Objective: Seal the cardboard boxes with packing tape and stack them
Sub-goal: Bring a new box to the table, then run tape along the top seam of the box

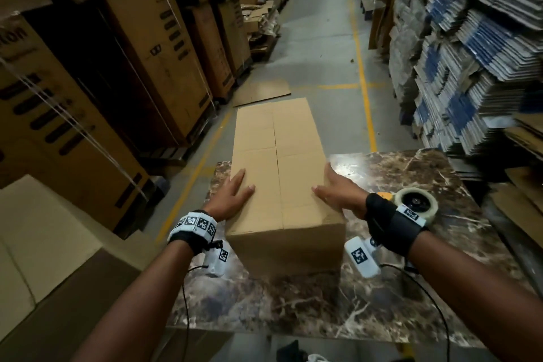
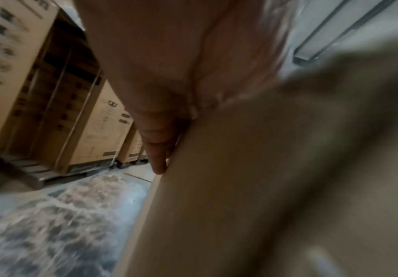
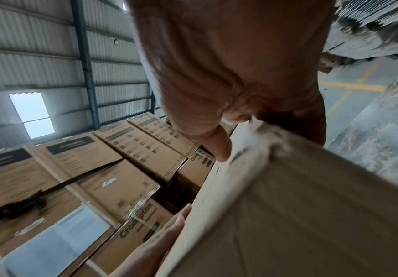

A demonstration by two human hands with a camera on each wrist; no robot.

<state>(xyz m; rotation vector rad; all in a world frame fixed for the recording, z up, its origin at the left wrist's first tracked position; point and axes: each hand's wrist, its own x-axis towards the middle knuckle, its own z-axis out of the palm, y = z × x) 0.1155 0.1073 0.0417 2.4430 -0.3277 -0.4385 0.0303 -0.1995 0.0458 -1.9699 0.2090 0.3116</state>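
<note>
A long plain cardboard box [image 1: 279, 156] lies on the marble table [image 1: 293, 303], with a seam running down the middle of its top. My left hand [image 1: 232, 197] lies over the box's near left top edge with straight fingers; in the left wrist view a finger [image 2: 157, 159] rests flat along the box's side [image 2: 264, 187]. My right hand [image 1: 338, 194] presses the near right edge, thumb [image 3: 221, 146] on the top and fingers down the side of the box [image 3: 311, 215]. A tape dispenser [image 1: 415, 204] lies on the table just right of my right wrist.
Tall printed cartons on pallets [image 1: 147, 53] line the left side. Stacks of flattened cartons [image 1: 470, 53] lean in from the right. A flat cardboard sheet [image 1: 261, 91] lies on the aisle floor ahead. A pale box [image 1: 44, 229] stands at my lower left.
</note>
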